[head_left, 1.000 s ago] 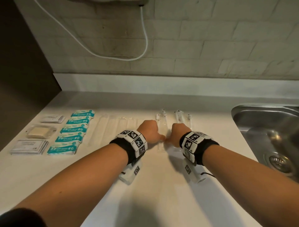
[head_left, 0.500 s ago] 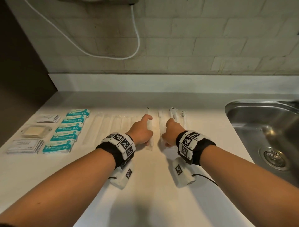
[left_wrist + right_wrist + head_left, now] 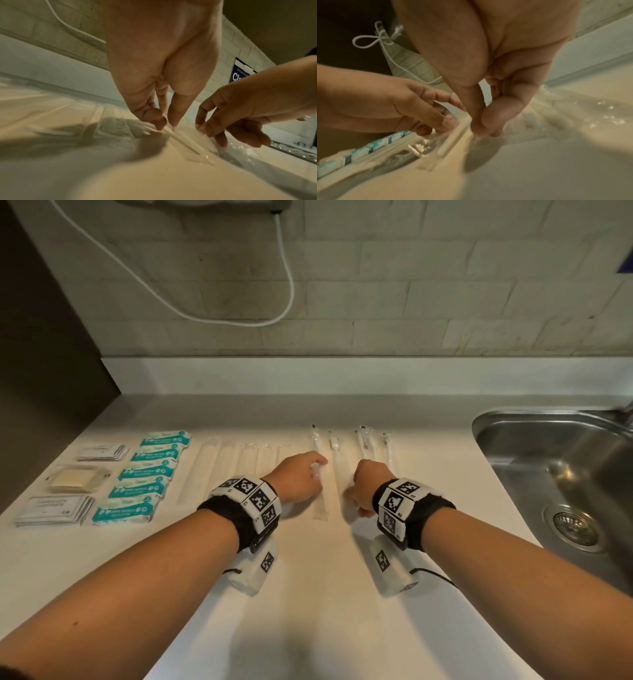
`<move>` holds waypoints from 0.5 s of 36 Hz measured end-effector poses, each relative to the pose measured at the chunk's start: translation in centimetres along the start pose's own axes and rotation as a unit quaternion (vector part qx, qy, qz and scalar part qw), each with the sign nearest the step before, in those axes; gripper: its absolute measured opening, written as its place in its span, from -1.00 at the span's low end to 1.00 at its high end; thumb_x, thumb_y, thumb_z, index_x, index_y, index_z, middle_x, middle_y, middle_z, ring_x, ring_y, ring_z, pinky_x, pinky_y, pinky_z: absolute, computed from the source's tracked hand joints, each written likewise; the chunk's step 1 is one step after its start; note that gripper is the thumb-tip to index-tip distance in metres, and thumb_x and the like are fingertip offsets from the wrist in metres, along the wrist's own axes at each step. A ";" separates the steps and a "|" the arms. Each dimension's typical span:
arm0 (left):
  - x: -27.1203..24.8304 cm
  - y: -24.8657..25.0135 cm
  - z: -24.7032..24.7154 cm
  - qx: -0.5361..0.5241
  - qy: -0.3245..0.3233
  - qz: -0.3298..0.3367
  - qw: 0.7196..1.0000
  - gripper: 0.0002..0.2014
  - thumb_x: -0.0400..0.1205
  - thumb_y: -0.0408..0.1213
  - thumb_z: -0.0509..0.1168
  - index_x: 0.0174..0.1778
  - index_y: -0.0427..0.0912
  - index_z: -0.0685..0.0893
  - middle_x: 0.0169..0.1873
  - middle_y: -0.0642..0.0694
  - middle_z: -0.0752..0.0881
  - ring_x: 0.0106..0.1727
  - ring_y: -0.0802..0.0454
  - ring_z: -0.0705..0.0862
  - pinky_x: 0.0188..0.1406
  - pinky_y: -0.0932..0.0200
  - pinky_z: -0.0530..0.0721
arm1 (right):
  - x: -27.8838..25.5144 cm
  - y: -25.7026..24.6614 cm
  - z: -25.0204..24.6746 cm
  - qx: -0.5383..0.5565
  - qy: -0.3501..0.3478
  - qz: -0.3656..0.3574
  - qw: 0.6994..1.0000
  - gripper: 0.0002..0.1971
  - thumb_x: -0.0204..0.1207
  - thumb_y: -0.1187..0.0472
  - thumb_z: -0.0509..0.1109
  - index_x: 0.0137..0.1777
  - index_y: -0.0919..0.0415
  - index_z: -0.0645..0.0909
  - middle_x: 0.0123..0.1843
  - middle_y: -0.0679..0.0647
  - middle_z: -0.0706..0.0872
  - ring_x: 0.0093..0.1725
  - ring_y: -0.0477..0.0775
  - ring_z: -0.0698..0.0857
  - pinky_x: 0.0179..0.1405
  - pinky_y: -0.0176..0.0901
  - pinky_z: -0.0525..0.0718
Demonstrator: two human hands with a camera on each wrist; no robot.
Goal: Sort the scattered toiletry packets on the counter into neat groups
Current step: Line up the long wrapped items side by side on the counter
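Observation:
Several long clear packets (image 3: 322, 501) lie side by side on the white counter (image 3: 308, 594). My left hand (image 3: 318, 470) pinches one of them between thumb and index fingertip (image 3: 161, 123), low against the counter. My right hand (image 3: 366, 484) is just to its right, and its thumb and finger (image 3: 498, 115) pinch the neighbouring clear packet (image 3: 539, 121). Both packets still lie on the counter. Further packets with dark-tipped contents (image 3: 366, 445) lie to the right of my hands.
At the left lie a column of teal packets (image 3: 150, 474), two stacks of white sachets (image 3: 54, 510), and a soap bar in a clear case (image 3: 77, 479). More clear packets (image 3: 239, 467) lie in a row beside them. A steel sink (image 3: 565, 474) is sunk into the counter at the right.
A second ago my hands were knuckle to knuckle over one packet. They have since parted, and the left hand has shifted left with its packet.

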State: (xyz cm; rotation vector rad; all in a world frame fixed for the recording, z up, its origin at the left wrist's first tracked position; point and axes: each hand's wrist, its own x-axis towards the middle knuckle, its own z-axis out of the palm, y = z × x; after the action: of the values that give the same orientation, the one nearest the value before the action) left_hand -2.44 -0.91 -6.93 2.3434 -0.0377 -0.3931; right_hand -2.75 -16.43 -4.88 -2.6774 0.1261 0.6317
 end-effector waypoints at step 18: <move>0.9 -0.1 -0.3 0.201 0.001 0.005 0.980 -0.49 0.63 -0.27 0.37 0.53 -0.03 0.51 0.39 -0.09 0.39 0.40 -0.11 0.53 0.39 0.09 0.52 | 0.7 0.1 0.4 -0.126 0.008 -0.124 0.984 -0.64 0.54 0.32 0.36 0.34 0.23 0.63 0.27 0.16 0.68 0.23 0.15 0.68 0.21 -0.09 0.69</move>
State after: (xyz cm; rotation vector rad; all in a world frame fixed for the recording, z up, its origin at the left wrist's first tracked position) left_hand -1.52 -0.79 -7.00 2.7397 -0.1393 -0.4091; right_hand -2.30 -16.32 -5.59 -2.8735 -0.2985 0.5799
